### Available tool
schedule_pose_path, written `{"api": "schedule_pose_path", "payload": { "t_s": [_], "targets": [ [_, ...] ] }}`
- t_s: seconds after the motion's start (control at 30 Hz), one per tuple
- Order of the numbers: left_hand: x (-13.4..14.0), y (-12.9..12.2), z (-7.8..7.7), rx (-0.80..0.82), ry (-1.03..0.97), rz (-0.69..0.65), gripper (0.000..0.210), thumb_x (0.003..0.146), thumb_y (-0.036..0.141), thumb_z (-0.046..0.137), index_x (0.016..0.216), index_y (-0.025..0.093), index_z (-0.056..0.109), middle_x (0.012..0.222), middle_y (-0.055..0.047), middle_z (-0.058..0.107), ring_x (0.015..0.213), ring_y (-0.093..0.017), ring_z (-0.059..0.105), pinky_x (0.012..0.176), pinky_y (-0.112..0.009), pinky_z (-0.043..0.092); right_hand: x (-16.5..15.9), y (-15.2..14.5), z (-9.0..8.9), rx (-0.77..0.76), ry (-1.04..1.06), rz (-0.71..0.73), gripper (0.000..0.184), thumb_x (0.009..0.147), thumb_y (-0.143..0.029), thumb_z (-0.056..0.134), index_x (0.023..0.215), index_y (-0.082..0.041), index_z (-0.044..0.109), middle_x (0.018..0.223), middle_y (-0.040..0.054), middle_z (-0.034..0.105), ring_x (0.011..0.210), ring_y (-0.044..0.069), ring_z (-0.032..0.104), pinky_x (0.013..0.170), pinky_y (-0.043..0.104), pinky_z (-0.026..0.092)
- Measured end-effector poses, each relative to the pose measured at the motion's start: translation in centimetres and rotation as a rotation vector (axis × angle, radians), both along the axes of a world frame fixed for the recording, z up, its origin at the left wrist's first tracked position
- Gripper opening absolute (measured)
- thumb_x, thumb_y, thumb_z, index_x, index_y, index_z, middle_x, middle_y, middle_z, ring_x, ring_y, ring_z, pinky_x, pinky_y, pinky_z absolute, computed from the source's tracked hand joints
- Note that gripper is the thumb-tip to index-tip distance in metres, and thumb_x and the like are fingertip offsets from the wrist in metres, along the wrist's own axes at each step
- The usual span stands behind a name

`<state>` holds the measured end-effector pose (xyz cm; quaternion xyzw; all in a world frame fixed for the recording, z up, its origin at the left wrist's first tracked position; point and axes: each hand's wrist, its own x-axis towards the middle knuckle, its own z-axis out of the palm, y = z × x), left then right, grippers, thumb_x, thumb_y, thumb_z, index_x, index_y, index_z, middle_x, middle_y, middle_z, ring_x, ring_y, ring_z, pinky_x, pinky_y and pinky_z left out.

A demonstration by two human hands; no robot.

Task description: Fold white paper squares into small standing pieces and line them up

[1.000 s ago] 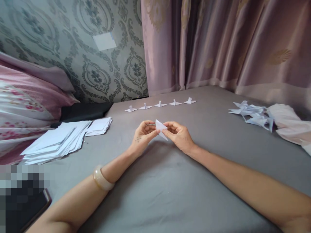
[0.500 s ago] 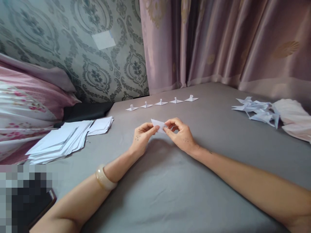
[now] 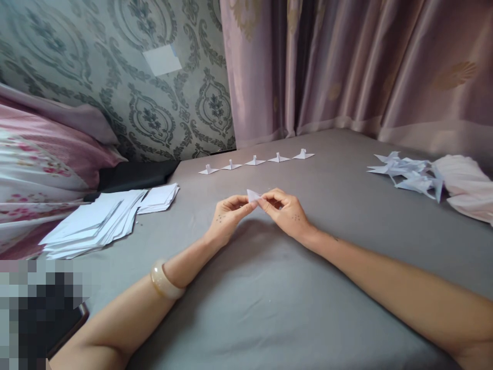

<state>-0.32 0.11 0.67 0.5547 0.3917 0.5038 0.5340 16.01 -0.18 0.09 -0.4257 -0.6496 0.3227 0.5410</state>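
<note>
A small folded piece of white paper (image 3: 252, 195) is pinched between my two hands above the grey sheet. My left hand (image 3: 230, 216) grips its lower left with thumb and fingers, and a pale bangle (image 3: 165, 281) circles that forearm. From the other side my right hand (image 3: 285, 211) pinches the right edge, its thumb close to the left thumb. Only a pointed upper part of the paper shows; the fingers cover the rest. Beyond the hands, several folded white paper pieces (image 3: 254, 161) stand in a slanting row, each with an upright middle.
Stacks of white paper sheets (image 3: 88, 221) and smaller squares (image 3: 158, 198) lie at left, beside a black item (image 3: 134, 176). Pointed paper shapes (image 3: 412, 173) are heaped at right against a pale cloth (image 3: 462, 185). A curtain (image 3: 346, 67) hangs behind the grey sheet (image 3: 246, 298).
My hands have drawn closer together at the thumbs, and less of the folded paper shows between them. The row, stacks and heap stay as they were.
</note>
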Motion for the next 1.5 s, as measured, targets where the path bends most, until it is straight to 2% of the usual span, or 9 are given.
{"api": "schedule_pose_path", "payload": {
  "t_s": [0.13,0.23,0.53,0.63,0.8,0.97,1.17,1.33,1.5],
  "targets": [
    [-0.1,0.0,0.2,-0.072,-0.043,-0.101,0.025,0.067,0.028,0.078,0.090,0.019,0.072,0.086,-0.003,0.071,0.078,-0.014,0.061,0.078,-0.029,0.046,0.4,0.4,0.1,-0.256,0.192,0.115,0.027,0.075,-0.046,0.065,0.080,-0.020,0.066,0.076,0.0002,0.064,0.071,0.013,0.055,0.070,0.028,0.043],
    [-0.2,0.2,0.3,-0.085,-0.052,-0.126,0.024,0.068,0.028,0.077,0.089,0.019,0.073,0.084,-0.004,0.070,0.075,-0.013,0.060,0.073,-0.027,0.044,0.8,0.7,0.1,-0.364,0.266,0.250,0.030,0.076,-0.048,0.064,0.085,-0.020,0.067,0.079,0.0005,0.065,0.072,0.012,0.056,0.070,0.028,0.042],
    [-0.3,0.4,0.3,-0.111,-0.147,-0.169,0.018,0.070,0.028,0.076,0.085,0.019,0.075,0.076,-0.003,0.069,0.071,-0.011,0.056,0.069,-0.025,0.043,1.2,0.7,0.6,-0.425,0.367,0.491,0.023,0.082,-0.042,0.060,0.088,-0.022,0.068,0.081,0.0018,0.067,0.076,0.013,0.059,0.073,0.029,0.043],
    [-0.3,0.4,0.2,-0.093,-0.146,-0.135,0.016,0.072,0.028,0.075,0.084,0.017,0.074,0.072,-0.003,0.067,0.068,-0.010,0.056,0.067,-0.024,0.043,1.2,0.7,0.4,-0.431,0.368,0.469,0.024,0.082,-0.043,0.061,0.088,-0.021,0.068,0.083,0.0025,0.068,0.079,0.014,0.059,0.073,0.028,0.043],
    [-0.4,0.5,0.0,-0.069,-0.087,-0.087,0.015,0.073,0.028,0.074,0.082,0.017,0.071,0.071,-0.002,0.066,0.066,-0.009,0.057,0.066,-0.023,0.043,0.9,0.4,0.5,-0.403,0.292,0.352,0.023,0.078,-0.042,0.065,0.085,-0.020,0.069,0.079,0.0009,0.068,0.072,0.012,0.057,0.070,0.027,0.042],
    [-0.4,0.5,-0.2,-0.082,-0.032,-0.094,0.016,0.072,0.028,0.074,0.079,0.015,0.068,0.070,-0.001,0.065,0.065,-0.009,0.056,0.064,-0.022,0.042,0.5,-0.3,1.1,-0.359,0.252,0.288,0.022,0.073,-0.040,0.068,0.083,-0.020,0.071,0.079,0.0016,0.070,0.075,0.014,0.061,0.076,0.030,0.046],
    [-0.4,0.4,-0.3,-0.067,0.003,-0.116,0.017,0.072,0.028,0.074,0.079,0.014,0.068,0.073,0.000,0.063,0.067,-0.008,0.053,0.067,-0.021,0.041,0.4,-0.4,1.0,-0.292,0.176,0.221,0.025,0.070,-0.040,0.069,0.084,-0.019,0.072,0.074,0.0021,0.069,0.072,0.016,0.062,0.071,0.029,0.048],
    [-0.3,0.2,0.1,-0.019,-0.050,-0.127,0.014,0.072,0.025,0.074,0.073,0.014,0.066,0.094,-0.003,0.066,0.087,-0.013,0.059,0.084,-0.026,0.042,0.7,-0.4,1.1,-0.261,0.142,0.259,0.021,0.073,-0.036,0.066,0.085,-0.021,0.073,0.079,0.0020,0.071,0.079,0.018,0.063,0.075,0.032,0.049],
    [-0.2,0.2,0.0,-0.049,-0.077,-0.060,0.020,0.069,0.026,0.077,0.071,0.013,0.062,0.076,-0.001,0.068,0.070,-0.011,0.060,0.073,-0.026,0.046,1.1,-0.7,1.5,-0.279,0.125,0.366,0.024,0.076,-0.029,0.060,0.095,-0.022,0.073,0.089,0.0022,0.071,0.088,0.018,0.063,0.083,0.033,0.047]
  ]
}}
